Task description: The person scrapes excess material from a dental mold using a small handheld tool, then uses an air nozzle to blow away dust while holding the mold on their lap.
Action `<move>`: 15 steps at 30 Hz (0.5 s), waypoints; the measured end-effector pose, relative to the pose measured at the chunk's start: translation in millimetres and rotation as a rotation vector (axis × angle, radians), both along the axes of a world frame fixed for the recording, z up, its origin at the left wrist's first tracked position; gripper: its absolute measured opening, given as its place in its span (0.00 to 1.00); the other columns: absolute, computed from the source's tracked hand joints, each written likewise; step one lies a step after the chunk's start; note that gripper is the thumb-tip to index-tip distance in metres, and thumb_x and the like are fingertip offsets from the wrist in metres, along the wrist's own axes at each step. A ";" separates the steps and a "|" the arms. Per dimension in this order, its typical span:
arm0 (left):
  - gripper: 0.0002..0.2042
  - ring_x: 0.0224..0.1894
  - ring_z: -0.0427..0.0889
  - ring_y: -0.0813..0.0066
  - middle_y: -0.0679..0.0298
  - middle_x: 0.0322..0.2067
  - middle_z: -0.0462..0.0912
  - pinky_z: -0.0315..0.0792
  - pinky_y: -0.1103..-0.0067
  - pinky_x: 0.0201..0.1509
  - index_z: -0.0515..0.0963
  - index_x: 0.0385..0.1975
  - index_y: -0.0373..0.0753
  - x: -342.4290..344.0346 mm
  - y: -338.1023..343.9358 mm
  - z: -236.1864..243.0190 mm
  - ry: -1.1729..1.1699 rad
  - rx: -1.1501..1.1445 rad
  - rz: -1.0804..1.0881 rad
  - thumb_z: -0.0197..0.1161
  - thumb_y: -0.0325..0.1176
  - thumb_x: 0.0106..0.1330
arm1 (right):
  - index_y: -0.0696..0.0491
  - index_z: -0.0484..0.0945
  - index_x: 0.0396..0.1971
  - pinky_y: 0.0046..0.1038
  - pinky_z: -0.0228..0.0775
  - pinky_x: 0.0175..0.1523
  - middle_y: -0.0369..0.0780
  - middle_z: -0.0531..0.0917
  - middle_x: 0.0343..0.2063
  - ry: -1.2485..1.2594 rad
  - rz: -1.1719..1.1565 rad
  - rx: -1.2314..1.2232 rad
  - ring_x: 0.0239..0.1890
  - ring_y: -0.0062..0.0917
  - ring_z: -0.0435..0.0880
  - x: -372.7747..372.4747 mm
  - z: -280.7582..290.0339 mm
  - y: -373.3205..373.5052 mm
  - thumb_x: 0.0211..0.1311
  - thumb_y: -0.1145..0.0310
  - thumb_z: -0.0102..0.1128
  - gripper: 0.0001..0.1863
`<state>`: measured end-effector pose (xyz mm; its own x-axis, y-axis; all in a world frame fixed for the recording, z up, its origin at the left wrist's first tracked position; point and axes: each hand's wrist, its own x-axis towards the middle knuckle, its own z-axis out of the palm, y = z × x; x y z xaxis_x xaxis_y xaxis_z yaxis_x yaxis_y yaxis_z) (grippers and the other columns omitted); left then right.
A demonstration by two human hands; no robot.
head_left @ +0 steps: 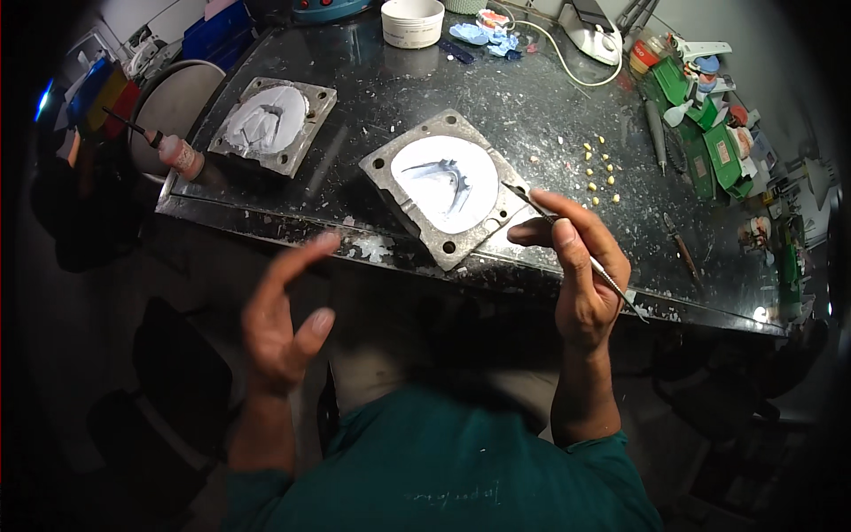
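Note:
My right hand (592,270) grips a thin metal dental hand tool (612,284) between thumb and fingers. Its slim tip reaches over the right rim of a metal denture flask half (424,232), close to the white plaster (417,191) inside. A grey arch-shaped hollow (460,183) is sunk in that plaster. Off the table's front edge, to the left of the flask, hovers my left hand (273,330), with thumb and fingers apart and nothing in it. Several small yellowish teeth (591,171) lie in loose rows right of the flask.
Another plaster-filled flask half (290,160) sits at the table's left, beside a pinkish bottle (182,158). A white tub (413,25) and blue scraps (483,35) stand at the back. On the right are a handpiece (655,133), a knife-like tool (683,252) and green trays (729,160).

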<state>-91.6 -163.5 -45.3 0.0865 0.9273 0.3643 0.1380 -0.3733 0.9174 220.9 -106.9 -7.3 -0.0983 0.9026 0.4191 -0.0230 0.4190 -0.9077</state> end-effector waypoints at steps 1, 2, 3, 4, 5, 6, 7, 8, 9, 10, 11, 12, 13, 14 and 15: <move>0.37 0.74 0.74 0.53 0.46 0.69 0.78 0.63 0.61 0.80 0.72 0.72 0.30 1.9 27.2 16.2 0.128 0.163 -0.031 0.74 0.41 0.64 | 0.64 0.77 0.66 0.28 0.79 0.58 0.49 0.92 0.43 0.043 -0.037 -0.005 0.48 0.29 0.91 -0.8 2.5 -3.2 0.83 0.71 0.54 0.19; 0.41 0.75 0.73 0.52 0.45 0.70 0.77 0.63 0.62 0.80 0.72 0.72 0.31 11.1 52.7 37.4 0.289 0.181 -0.034 0.78 0.44 0.61 | 0.65 0.76 0.65 0.30 0.81 0.59 0.50 0.91 0.44 0.060 -0.041 -0.063 0.50 0.31 0.92 4.9 4.1 -6.8 0.82 0.71 0.57 0.18; 0.44 0.76 0.72 0.52 0.45 0.71 0.75 0.63 0.62 0.80 0.72 0.73 0.33 23.6 70.0 58.9 0.460 0.201 -0.028 0.82 0.47 0.58 | 0.65 0.76 0.65 0.30 0.81 0.59 0.50 0.91 0.44 0.062 -0.050 -0.058 0.50 0.31 0.92 8.5 7.2 -8.7 0.82 0.71 0.57 0.18; 0.47 0.76 0.71 0.53 0.46 0.73 0.72 0.63 0.63 0.81 0.72 0.74 0.36 34.9 82.6 62.8 0.578 0.185 -0.011 0.85 0.46 0.53 | 0.65 0.77 0.62 0.30 0.82 0.59 0.51 0.91 0.45 0.108 -0.012 -0.093 0.51 0.32 0.92 13.0 6.0 -8.9 0.82 0.73 0.57 0.16; 0.51 0.77 0.70 0.54 0.47 0.75 0.69 0.62 0.63 0.81 0.71 0.75 0.38 42.3 89.5 65.2 0.696 0.165 0.011 0.88 0.45 0.48 | 0.65 0.78 0.59 0.31 0.83 0.59 0.51 0.91 0.46 0.155 0.030 -0.130 0.52 0.33 0.92 16.8 5.4 -10.0 0.81 0.74 0.58 0.14; 0.55 0.76 0.71 0.51 0.46 0.76 0.68 0.63 0.61 0.80 0.72 0.75 0.40 44.5 96.1 53.1 0.712 0.143 -0.019 0.91 0.48 0.43 | 0.65 0.78 0.55 0.32 0.85 0.59 0.52 0.90 0.47 0.178 0.067 -0.159 0.52 0.34 0.92 18.1 6.0 -11.1 0.80 0.76 0.59 0.11; 0.55 0.76 0.71 0.51 0.46 0.76 0.68 0.63 0.61 0.80 0.72 0.75 0.40 47.7 98.5 49.4 0.704 0.154 -0.039 0.91 0.48 0.43 | 0.66 0.78 0.56 0.33 0.85 0.59 0.53 0.90 0.46 0.218 0.077 -0.196 0.52 0.34 0.92 18.6 4.6 -13.4 0.80 0.77 0.59 0.12; 0.56 0.75 0.71 0.48 0.45 0.75 0.69 0.65 0.60 0.79 0.71 0.75 0.38 50.3 96.3 45.6 0.729 0.168 -0.022 0.91 0.52 0.42 | 0.65 0.81 0.55 0.32 0.85 0.59 0.51 0.90 0.46 0.233 0.069 -0.210 0.53 0.32 0.91 18.6 4.6 -14.0 0.79 0.77 0.60 0.11; 0.58 0.74 0.72 0.46 0.44 0.73 0.70 0.67 0.59 0.78 0.71 0.74 0.36 52.6 93.7 41.6 0.756 0.179 -0.001 0.91 0.56 0.41 | 0.64 0.83 0.53 0.31 0.84 0.58 0.49 0.91 0.46 0.250 0.065 -0.226 0.53 0.31 0.91 19.0 4.8 -13.9 0.78 0.78 0.62 0.10; 0.58 0.73 0.71 0.44 0.46 0.71 0.70 0.68 0.58 0.77 0.69 0.75 0.35 57.6 86.5 37.5 0.681 0.150 0.046 0.91 0.55 0.42 | 0.64 0.83 0.53 0.31 0.84 0.58 0.49 0.91 0.46 0.253 0.061 -0.235 0.53 0.31 0.91 18.1 4.0 -15.4 0.78 0.78 0.62 0.10; 0.58 0.73 0.71 0.44 0.46 0.71 0.70 0.68 0.58 0.77 0.69 0.75 0.35 65.7 77.8 35.4 0.684 0.141 0.051 0.91 0.55 0.42 | 0.63 0.86 0.52 0.31 0.83 0.59 0.47 0.91 0.46 0.126 0.005 -0.187 0.53 0.30 0.91 17.2 4.0 -12.3 0.75 0.79 0.65 0.10; 0.58 0.74 0.70 0.47 0.49 0.71 0.70 0.67 0.60 0.78 0.69 0.75 0.37 75.1 68.6 33.8 0.654 0.123 0.128 0.92 0.50 0.41 | 0.61 0.88 0.50 0.31 0.82 0.60 0.45 0.92 0.46 -0.001 -0.047 -0.140 0.53 0.29 0.91 15.7 3.2 -8.2 0.72 0.80 0.68 0.10; 0.58 0.75 0.69 0.51 0.51 0.71 0.70 0.65 0.61 0.78 0.69 0.76 0.38 82.8 64.4 34.1 0.622 0.108 0.209 0.93 0.45 0.40 | 0.61 0.88 0.50 0.31 0.82 0.60 0.45 0.92 0.46 0.000 -0.035 -0.144 0.53 0.29 0.91 15.1 2.0 -2.1 0.72 0.80 0.68 0.10; 0.57 0.74 0.70 0.52 0.52 0.71 0.69 0.66 0.63 0.78 0.69 0.76 0.38 86.3 64.3 32.9 0.590 0.093 0.215 0.92 0.45 0.40 | 0.59 0.90 0.48 0.33 0.81 0.62 0.43 0.92 0.47 -0.122 -0.012 0.016 0.53 0.29 0.91 14.4 -0.7 5.1 0.68 0.80 0.70 0.11; 0.57 0.74 0.70 0.52 0.52 0.71 0.69 0.66 0.63 0.78 0.69 0.76 0.38 84.7 65.1 33.2 0.594 0.086 0.226 0.92 0.45 0.40 | 0.57 0.91 0.47 0.34 0.80 0.64 0.41 0.92 0.47 -0.241 0.011 0.178 0.53 0.29 0.92 13.6 -1.7 12.4 0.65 0.81 0.72 0.12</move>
